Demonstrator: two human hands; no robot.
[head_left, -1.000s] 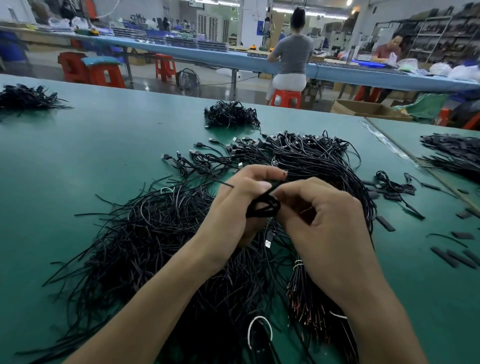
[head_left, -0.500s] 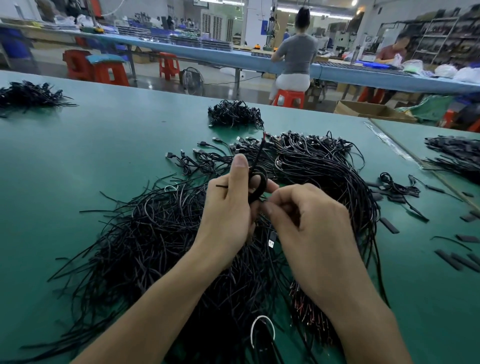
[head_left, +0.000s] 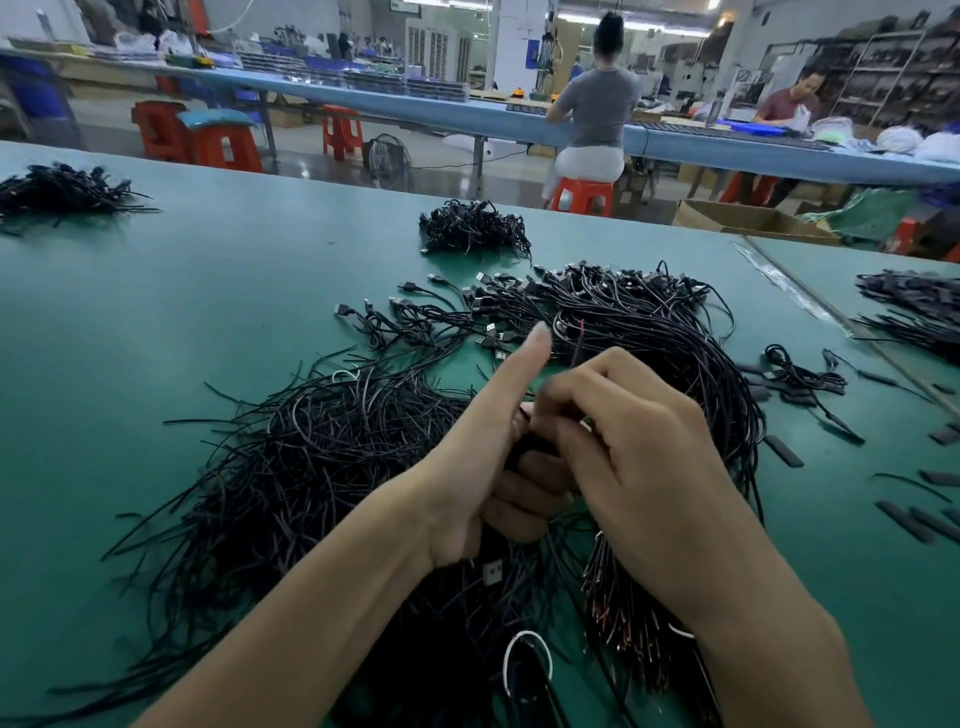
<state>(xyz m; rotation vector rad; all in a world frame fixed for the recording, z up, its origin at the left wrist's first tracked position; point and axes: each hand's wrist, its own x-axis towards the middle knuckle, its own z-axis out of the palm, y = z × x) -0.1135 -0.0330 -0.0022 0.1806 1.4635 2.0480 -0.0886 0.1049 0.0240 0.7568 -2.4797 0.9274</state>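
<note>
Both hands wind one black cable into a small coil over the green table (head_left: 156, 312).

The loose heap of cables (head_left: 311, 467) lies under the wrists, probably so the next one is within easy reach. The left hand (head_left: 483, 467) has its thumb straight up and its other fingers curled round the coil, apparently to keep the loops from springing apart. The cable (head_left: 578, 345) sits between the two hands, its free end poking upward. The right hand (head_left: 623, 457), fingers bent, pinches it against the left.

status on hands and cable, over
Left hand holds cable, thumb up. Right hand pinches it. Cable mostly hidden between them. Pile below, nothing blocking.
</note>
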